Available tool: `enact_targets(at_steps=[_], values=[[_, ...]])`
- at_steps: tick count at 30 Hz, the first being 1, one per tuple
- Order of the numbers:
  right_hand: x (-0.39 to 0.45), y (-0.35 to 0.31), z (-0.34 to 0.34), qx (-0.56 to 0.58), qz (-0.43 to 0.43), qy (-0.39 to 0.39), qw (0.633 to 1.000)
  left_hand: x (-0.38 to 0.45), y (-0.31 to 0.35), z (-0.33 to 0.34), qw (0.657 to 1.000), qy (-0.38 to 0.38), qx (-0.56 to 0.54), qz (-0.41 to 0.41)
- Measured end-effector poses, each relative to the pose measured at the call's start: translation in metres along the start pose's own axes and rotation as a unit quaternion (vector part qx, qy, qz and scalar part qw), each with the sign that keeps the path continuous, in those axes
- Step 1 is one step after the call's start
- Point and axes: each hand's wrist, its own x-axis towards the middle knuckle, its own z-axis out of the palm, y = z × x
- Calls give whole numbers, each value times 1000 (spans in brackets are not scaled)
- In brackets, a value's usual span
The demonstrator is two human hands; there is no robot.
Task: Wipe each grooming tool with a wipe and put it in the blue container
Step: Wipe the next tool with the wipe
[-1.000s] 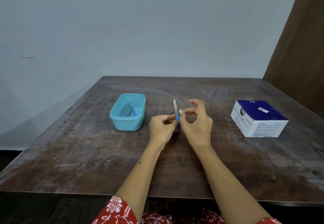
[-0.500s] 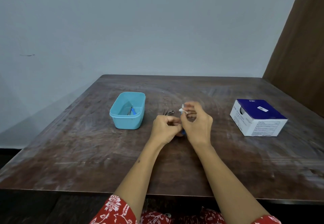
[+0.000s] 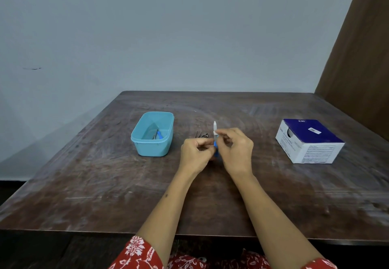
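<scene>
Above mid-table, upright nail file (image 3: 215, 126) pinched at its blue handle by left hand (image 3: 194, 156), rubbed with small wipe (image 3: 216, 134) pinched in right hand (image 3: 236, 150). Left of that, blue container (image 3: 153, 133) holding one tool; at right, swab box (image 3: 309, 140), print too small to read.

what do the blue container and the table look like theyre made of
The blue container looks like moulded plastic: uniform light blue, soft sheen, rounded corners and a rolled rim. The table seems to be dark wood or a wood-look top, with a worn, scuffed, streaky finish.
</scene>
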Motion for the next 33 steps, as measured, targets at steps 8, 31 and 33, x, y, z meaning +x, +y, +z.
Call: enact_targets(at_steps=[8,31,33], values=[[1,-1,-2,-11,0,44,999,-5,4,0,996,-35,72,31],[-1,-3,0,-5,25,8,1000,-4,2,-1,995,-4,83,53],[0,-2,-1,-11,19,28,999,-4,4,-1,995,-20,89,43]])
